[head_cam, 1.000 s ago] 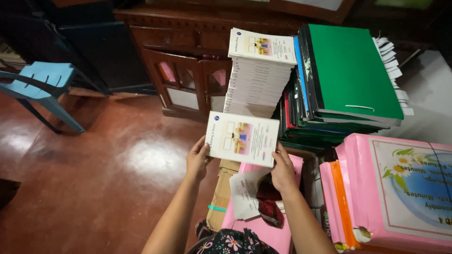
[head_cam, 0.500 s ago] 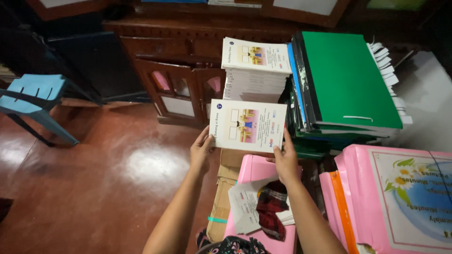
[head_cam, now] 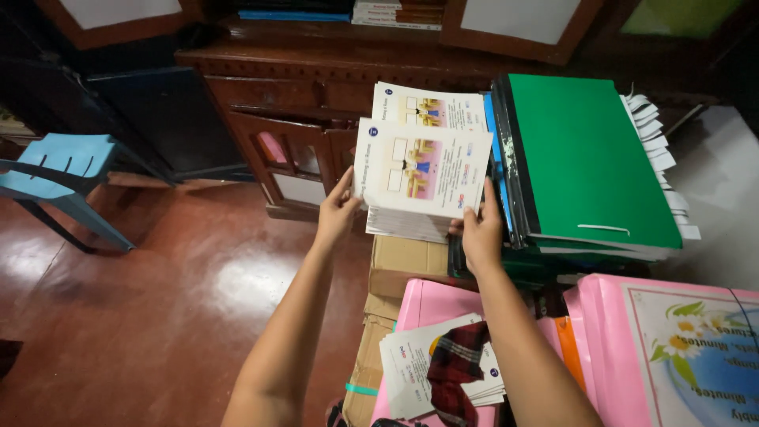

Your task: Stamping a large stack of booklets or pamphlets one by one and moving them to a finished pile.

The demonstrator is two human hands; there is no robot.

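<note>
The left hand [head_cam: 336,212] grips the left edge of a white booklet [head_cam: 419,168], and the right hand [head_cam: 480,229] grips its lower right corner, fingers closed on the paper. The booklet is held flat, just above a stack of like booklets [head_cam: 427,109], which shows behind its top edge. Just right of the stack lies a pile of folders topped by a green folder [head_cam: 585,162]. Below the hands sits a cardboard box [head_cam: 403,265], then a pink folder [head_cam: 431,304] bearing more booklets and a plaid cloth [head_cam: 457,368]. A blue chair [head_cam: 59,170] stands well apart at left on the red floor [head_cam: 158,300].
</note>
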